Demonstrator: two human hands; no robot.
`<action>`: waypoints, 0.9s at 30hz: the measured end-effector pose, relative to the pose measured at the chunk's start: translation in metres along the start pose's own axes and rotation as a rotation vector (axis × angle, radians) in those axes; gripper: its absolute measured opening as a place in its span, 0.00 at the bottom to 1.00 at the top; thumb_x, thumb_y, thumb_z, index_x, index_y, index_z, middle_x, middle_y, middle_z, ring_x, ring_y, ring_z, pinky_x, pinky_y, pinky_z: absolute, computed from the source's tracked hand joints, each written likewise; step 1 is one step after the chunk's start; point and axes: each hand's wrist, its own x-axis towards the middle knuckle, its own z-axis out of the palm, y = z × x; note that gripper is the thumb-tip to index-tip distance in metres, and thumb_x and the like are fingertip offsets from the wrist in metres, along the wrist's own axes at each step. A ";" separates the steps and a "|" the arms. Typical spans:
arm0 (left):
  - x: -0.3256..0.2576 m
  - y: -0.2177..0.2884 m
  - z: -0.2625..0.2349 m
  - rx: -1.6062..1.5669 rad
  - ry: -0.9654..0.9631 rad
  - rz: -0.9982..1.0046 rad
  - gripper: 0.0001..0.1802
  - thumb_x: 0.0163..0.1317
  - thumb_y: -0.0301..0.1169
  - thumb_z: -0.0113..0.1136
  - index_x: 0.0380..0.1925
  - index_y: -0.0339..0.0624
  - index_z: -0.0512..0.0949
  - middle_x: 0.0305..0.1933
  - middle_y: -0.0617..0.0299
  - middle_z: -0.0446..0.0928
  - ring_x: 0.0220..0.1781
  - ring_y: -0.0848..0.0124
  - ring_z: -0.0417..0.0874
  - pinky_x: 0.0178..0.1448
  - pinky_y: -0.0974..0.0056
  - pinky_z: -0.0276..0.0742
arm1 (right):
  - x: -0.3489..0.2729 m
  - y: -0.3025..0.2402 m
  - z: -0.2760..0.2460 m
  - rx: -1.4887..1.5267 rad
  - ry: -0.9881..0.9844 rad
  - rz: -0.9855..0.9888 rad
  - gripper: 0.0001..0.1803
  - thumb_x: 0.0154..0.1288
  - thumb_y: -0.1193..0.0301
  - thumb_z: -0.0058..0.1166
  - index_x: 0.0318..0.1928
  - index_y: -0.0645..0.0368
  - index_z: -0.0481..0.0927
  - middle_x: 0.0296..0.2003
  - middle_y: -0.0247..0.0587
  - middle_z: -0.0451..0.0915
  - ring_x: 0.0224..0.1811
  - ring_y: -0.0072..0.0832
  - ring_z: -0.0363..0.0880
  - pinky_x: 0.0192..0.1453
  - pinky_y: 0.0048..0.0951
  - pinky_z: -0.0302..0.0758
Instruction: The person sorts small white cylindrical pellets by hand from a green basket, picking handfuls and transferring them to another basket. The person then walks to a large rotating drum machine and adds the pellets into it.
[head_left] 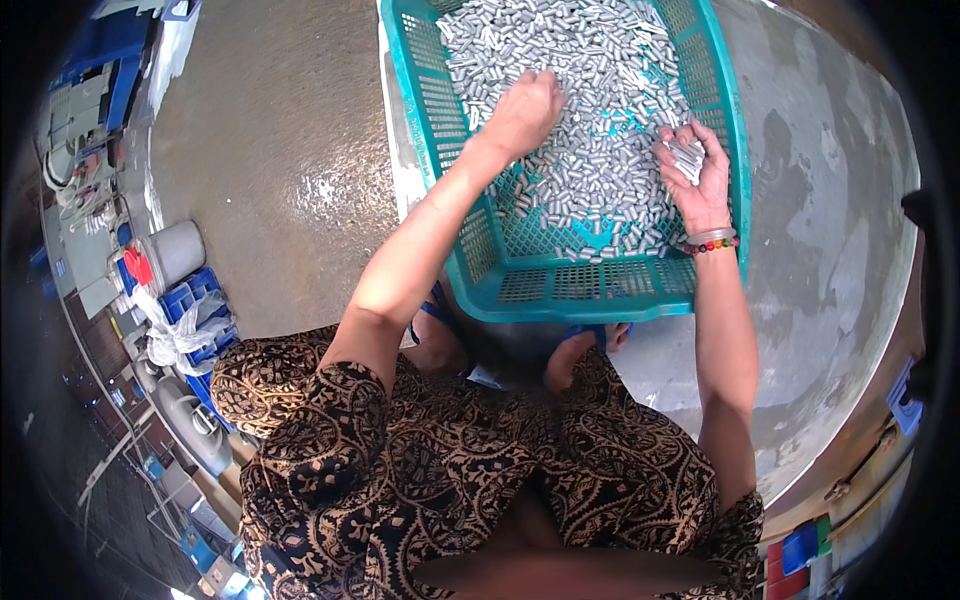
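Observation:
A teal plastic basket [580, 285] with slotted walls sits on the floor in front of my knees, filled with many small grey metal cylinders [590, 60]. My left hand [525, 110] reaches into the pile with its fingers curled down among the pieces; I cannot see whether it grips any. My right hand [695, 170], with bead bracelets at the wrist, is held palm-up near the basket's right wall and is closed around a bundle of the grey cylinders [688, 157].
The basket rests on a wet grey concrete floor [280, 150]. Blue crates [200, 300], a white bucket [178, 250] and white plastic bags [175, 335] stand at the left. My feet in blue sandals [590, 345] lie under the basket's near edge.

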 end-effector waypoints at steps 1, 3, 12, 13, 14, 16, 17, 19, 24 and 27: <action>0.007 0.008 -0.011 -0.037 -0.002 0.037 0.11 0.60 0.32 0.51 0.34 0.32 0.69 0.35 0.37 0.72 0.37 0.42 0.75 0.43 0.50 0.73 | -0.002 0.001 0.002 -0.017 -0.032 0.001 0.16 0.64 0.63 0.45 0.25 0.64 0.69 0.33 0.47 0.70 0.25 0.28 0.66 0.13 0.16 0.58; 0.016 0.036 -0.025 0.019 -0.104 0.165 0.12 0.57 0.31 0.53 0.35 0.32 0.70 0.40 0.39 0.71 0.40 0.44 0.75 0.46 0.52 0.73 | 0.000 0.004 0.012 -0.101 0.004 0.082 0.19 0.65 0.58 0.44 0.30 0.64 0.74 0.32 0.49 0.75 0.26 0.33 0.74 0.13 0.17 0.62; 0.000 0.121 -0.019 -0.035 -0.122 0.458 0.12 0.54 0.32 0.57 0.38 0.40 0.75 0.42 0.52 0.75 0.44 0.55 0.77 0.52 0.57 0.71 | -0.018 0.023 0.042 -0.031 0.240 0.179 0.15 0.61 0.61 0.51 0.45 0.56 0.73 0.33 0.40 0.77 0.25 0.26 0.77 0.17 0.20 0.70; 0.012 0.113 -0.017 -0.080 -0.129 0.371 0.13 0.55 0.33 0.57 0.38 0.39 0.75 0.42 0.51 0.75 0.45 0.55 0.77 0.52 0.57 0.71 | -0.017 0.019 0.040 -0.056 0.040 0.305 0.14 0.61 0.61 0.52 0.42 0.57 0.75 0.32 0.40 0.78 0.24 0.24 0.76 0.17 0.19 0.70; 0.027 0.104 -0.014 -0.120 -0.139 0.265 0.14 0.55 0.34 0.57 0.39 0.39 0.76 0.42 0.51 0.76 0.46 0.55 0.76 0.52 0.56 0.71 | -0.018 0.018 0.038 -0.057 -0.241 0.393 0.14 0.60 0.62 0.52 0.39 0.58 0.76 0.30 0.41 0.78 0.23 0.23 0.76 0.17 0.18 0.69; 0.056 0.090 -0.002 -0.139 -0.179 0.194 0.16 0.55 0.36 0.58 0.40 0.38 0.76 0.43 0.49 0.76 0.47 0.54 0.76 0.52 0.56 0.71 | -0.020 0.025 0.036 -0.403 -0.180 0.469 0.13 0.58 0.62 0.53 0.32 0.60 0.77 0.26 0.40 0.77 0.20 0.20 0.73 0.13 0.17 0.63; 0.068 0.089 0.012 -0.123 -0.207 0.234 0.17 0.55 0.36 0.59 0.41 0.38 0.76 0.44 0.48 0.75 0.48 0.53 0.75 0.52 0.56 0.71 | -0.022 0.031 0.037 -0.599 -0.163 0.509 0.14 0.57 0.62 0.53 0.28 0.61 0.77 0.23 0.39 0.77 0.19 0.19 0.72 0.11 0.16 0.61; 0.072 0.090 0.044 -0.038 -0.199 0.267 0.18 0.53 0.37 0.61 0.41 0.37 0.75 0.43 0.46 0.75 0.47 0.50 0.75 0.51 0.56 0.72 | -0.025 0.046 0.039 -0.690 -0.382 0.721 0.16 0.55 0.61 0.54 0.22 0.61 0.77 0.19 0.35 0.75 0.16 0.16 0.69 0.09 0.16 0.55; 0.076 0.081 0.089 0.046 -0.119 0.351 0.13 0.53 0.30 0.58 0.39 0.38 0.75 0.37 0.48 0.74 0.44 0.49 0.76 0.49 0.54 0.73 | -0.032 0.056 0.042 -0.713 -0.538 0.815 0.16 0.55 0.60 0.53 0.22 0.61 0.77 0.20 0.36 0.75 0.14 0.18 0.67 0.10 0.14 0.52; 0.073 0.065 0.080 0.147 -0.273 0.559 0.12 0.54 0.27 0.55 0.39 0.39 0.75 0.38 0.49 0.74 0.43 0.51 0.76 0.47 0.55 0.74 | -0.030 0.049 0.043 -0.672 -0.448 0.691 0.15 0.55 0.60 0.53 0.21 0.59 0.76 0.21 0.35 0.75 0.15 0.19 0.68 0.10 0.14 0.53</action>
